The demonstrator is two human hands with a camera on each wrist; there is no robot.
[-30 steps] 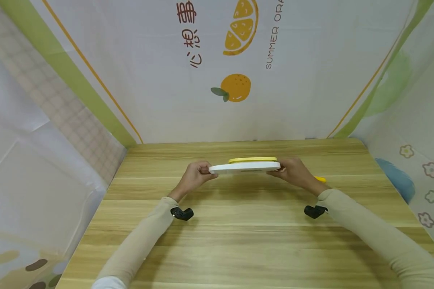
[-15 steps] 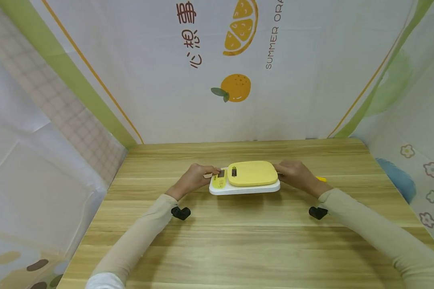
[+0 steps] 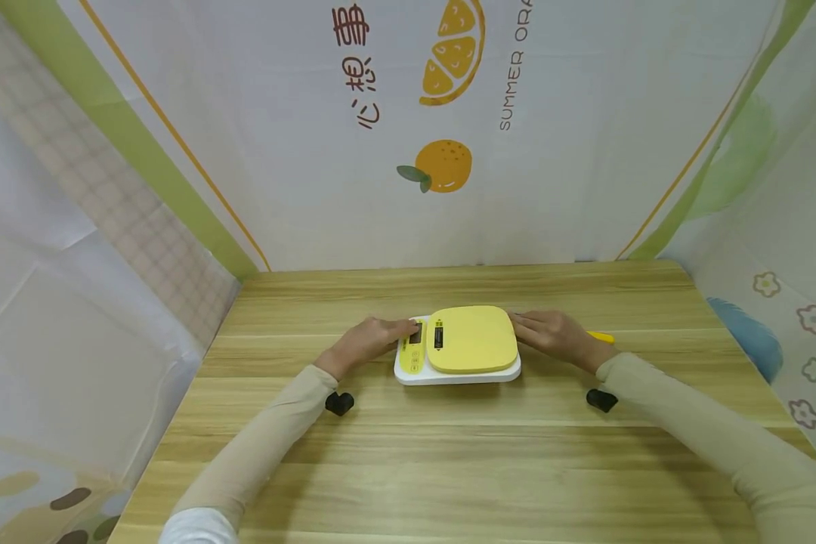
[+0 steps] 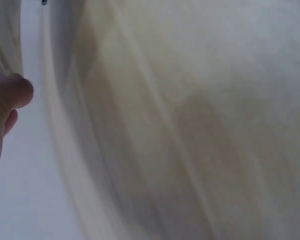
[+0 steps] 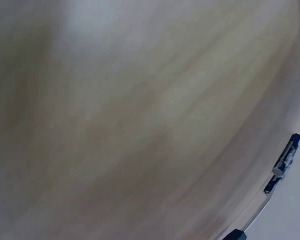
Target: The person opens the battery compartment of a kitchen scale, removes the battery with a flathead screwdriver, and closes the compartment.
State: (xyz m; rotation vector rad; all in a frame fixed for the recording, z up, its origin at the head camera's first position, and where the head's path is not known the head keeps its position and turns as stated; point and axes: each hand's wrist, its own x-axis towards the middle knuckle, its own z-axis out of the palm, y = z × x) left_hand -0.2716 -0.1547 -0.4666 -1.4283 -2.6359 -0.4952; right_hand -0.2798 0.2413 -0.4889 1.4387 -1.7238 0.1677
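A white kitchen scale (image 3: pixel 408 378) with a yellow weighing plate (image 3: pixel 472 340) faces up at the middle of the table. Its small dark display and buttons lie on the left side. My left hand (image 3: pixel 367 346) holds the left edge, thumb on top near the display. That thumb (image 4: pixel 17 92) also shows at the far left of the left wrist view. On the opposite edge, my right hand (image 3: pixel 554 334) grips the scale, its fingertips partly hidden. A shadow runs under the scale's front edge; whether it touches the table I cannot tell.
A yellow object (image 3: pixel 601 337) lies behind my right wrist, mostly hidden. In the right wrist view, dark blue cylinders (image 5: pixel 285 162) lie near a thin shaft with a black end (image 5: pixel 236 235). The wooden table (image 3: pixel 449 468) meets a printed curtain (image 3: pixel 551 211) at the back.
The scale, first seen edge-on with its underside partly showing, has tipped down flatter, so its yellow top faces up. Both hands have lowered with it and stay at its sides.
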